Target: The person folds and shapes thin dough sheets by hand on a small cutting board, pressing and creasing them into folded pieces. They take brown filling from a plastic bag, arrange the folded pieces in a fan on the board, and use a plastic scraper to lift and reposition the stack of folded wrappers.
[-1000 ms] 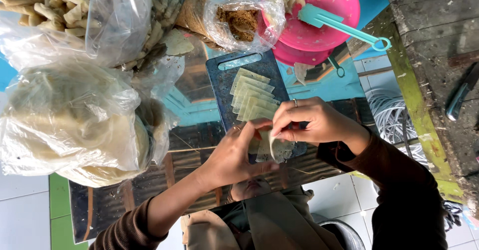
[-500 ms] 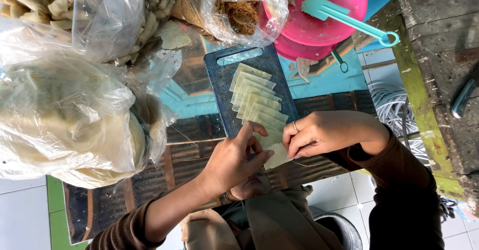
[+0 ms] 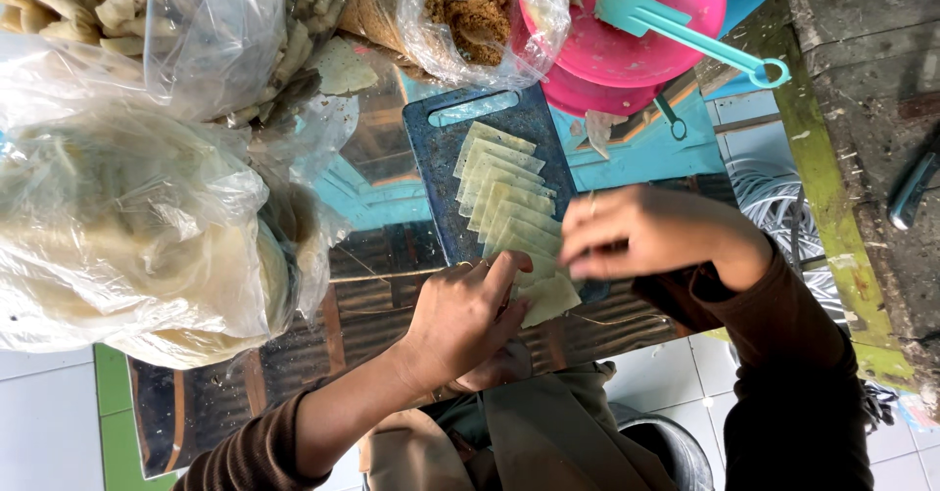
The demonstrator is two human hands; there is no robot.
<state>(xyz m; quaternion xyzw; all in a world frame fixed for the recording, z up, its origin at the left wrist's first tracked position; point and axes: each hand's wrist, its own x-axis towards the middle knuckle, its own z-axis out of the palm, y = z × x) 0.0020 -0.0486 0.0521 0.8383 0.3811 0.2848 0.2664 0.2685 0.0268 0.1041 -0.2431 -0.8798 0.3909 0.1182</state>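
Observation:
A dark blue cutting board (image 3: 480,124) carries a row of overlapping pale rectangular dough sheets (image 3: 499,183). My left hand (image 3: 460,320) lies flat at the board's near edge. Its fingertips press on the nearest dough sheet (image 3: 550,297), which hangs partly off the board. My right hand (image 3: 646,232), blurred and wearing a ring, hovers over the near end of the row. Its bent fingertips are down at the sheets, and whether they pinch one is unclear.
A big clear bag of pale round wrappers (image 3: 127,246) sits at the left, with a bag of rolled pieces (image 3: 88,1) beyond it. A bag of brown filling (image 3: 475,21) and pink bowls (image 3: 636,50) with a teal utensil (image 3: 685,36) stand past the board. A worn wooden ledge (image 3: 862,109) runs along the right.
Both hands held one sheet just above the board; it now lies at the near end of the row. My left hand has flattened onto it and my right has shifted right.

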